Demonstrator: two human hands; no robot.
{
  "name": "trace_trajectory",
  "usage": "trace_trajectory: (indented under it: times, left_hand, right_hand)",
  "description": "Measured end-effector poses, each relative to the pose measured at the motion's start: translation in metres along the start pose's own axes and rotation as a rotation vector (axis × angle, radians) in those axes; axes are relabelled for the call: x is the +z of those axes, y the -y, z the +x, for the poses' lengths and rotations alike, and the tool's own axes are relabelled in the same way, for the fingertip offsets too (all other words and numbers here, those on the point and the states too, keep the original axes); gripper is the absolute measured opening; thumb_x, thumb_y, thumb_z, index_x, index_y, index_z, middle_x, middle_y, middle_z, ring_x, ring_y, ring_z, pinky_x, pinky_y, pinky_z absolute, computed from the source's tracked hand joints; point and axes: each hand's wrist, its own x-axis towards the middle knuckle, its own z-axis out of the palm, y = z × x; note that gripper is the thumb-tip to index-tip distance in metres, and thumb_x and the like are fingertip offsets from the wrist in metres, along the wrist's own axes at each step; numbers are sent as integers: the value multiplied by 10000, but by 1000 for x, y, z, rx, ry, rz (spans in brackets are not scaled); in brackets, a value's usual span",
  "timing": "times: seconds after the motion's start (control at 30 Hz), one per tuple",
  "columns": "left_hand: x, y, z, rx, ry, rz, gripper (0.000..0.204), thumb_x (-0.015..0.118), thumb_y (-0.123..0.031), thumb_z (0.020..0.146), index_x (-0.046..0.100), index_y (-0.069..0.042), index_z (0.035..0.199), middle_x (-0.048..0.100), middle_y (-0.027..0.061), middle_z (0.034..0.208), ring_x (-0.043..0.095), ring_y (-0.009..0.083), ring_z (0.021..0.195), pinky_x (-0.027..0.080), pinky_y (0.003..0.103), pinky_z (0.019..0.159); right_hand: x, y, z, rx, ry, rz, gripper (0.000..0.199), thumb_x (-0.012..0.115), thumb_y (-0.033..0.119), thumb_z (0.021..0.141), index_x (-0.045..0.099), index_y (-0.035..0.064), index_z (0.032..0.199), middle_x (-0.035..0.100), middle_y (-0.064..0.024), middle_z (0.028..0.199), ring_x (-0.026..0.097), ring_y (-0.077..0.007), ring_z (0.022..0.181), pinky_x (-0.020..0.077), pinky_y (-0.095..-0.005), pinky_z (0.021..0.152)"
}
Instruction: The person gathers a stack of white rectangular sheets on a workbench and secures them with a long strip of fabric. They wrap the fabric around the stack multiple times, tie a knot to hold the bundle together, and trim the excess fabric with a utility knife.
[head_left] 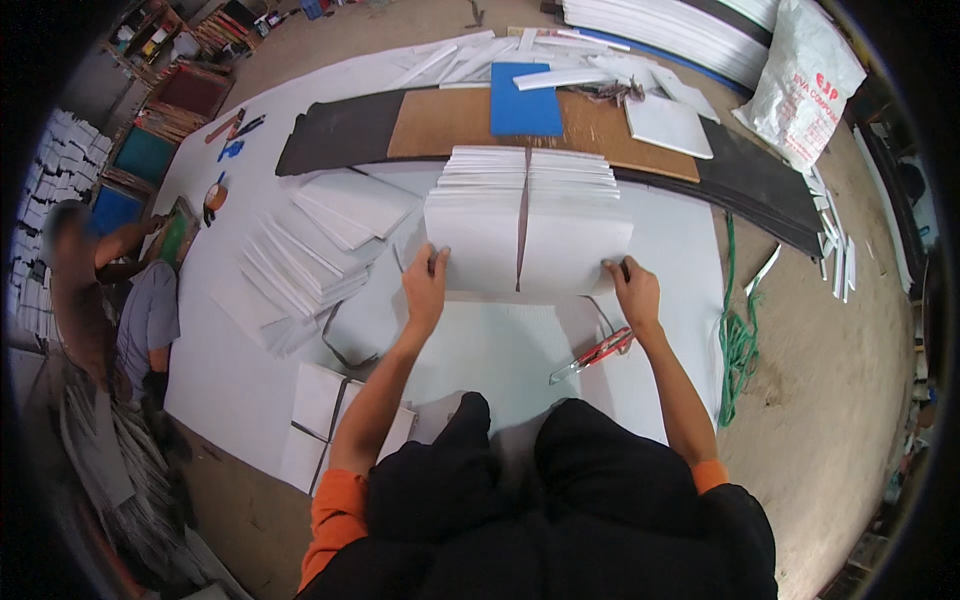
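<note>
A thick stack of white sheets [578,235] stands in front of me, its layered edges facing up. One dark strap [522,220] runs down its middle. At the stack's lower left corner, my left hand [425,288] is closed on the edge. My right hand [635,292] grips the opposite lower corner, fingers bent. Below the right hand lies a red utility knife [598,352] with its blade out. Another dark strap [345,345] curls on the white surface left of my knees. Beside my left forearm rests a smaller white bundle [312,412] tied crosswise with dark strapping.
Loose white sheets [300,265] fan out at left. Beyond the stack lie dark and brown boards [440,125] with a blue sheet [525,100]. Green rope [738,365] and a white sack [803,85] are at right. Another person [110,285] sits at far left.
</note>
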Motion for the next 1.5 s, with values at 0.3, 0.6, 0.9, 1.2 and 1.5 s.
trace_trajectory:
  times: [0.3,0.6,0.9,1.2,1.5]
  left_hand:
    - [-29,-75,113,97,139,249,227,544,-211,815,506,9,771,568,203,685,547,393,692,419,443,617]
    - [-21,-65,106,126,283,308,279,505,-267,829,512,9,795,564,220,707,535,396,701,411,434,647]
    - [-44,-73,120,264,217,-80,265,545,-224,824,468,10,723,504,138,626,482,270,561,401,347,567]
    - [7,-87,88,110,531,-263,307,574,-270,827,415,-29,723,447,54,647,398,146,627,378,269,613]
    - [26,-111,71,516,121,271,201,520,-247,835,542,-50,801,540,133,788,551,315,669,432,377,627]
  right_hand:
    - [-62,38,118,25,59,83,431,542,400,774,604,-20,701,578,-234,668,574,-386,664,429,-433,607]
    - [-59,24,133,10,302,-321,377,565,352,755,627,-7,850,601,-234,903,581,-378,867,462,-439,757]
    - [-175,32,147,-115,158,-465,345,615,319,724,634,-26,735,610,-202,733,590,-325,693,462,-380,628]
    - [-112,117,133,-342,467,134,251,435,157,782,613,-11,726,585,-206,829,563,-328,802,426,-404,708]
    - [-37,119,89,-388,241,206,113,534,61,740,631,4,740,616,-165,763,581,-316,768,429,-379,710]
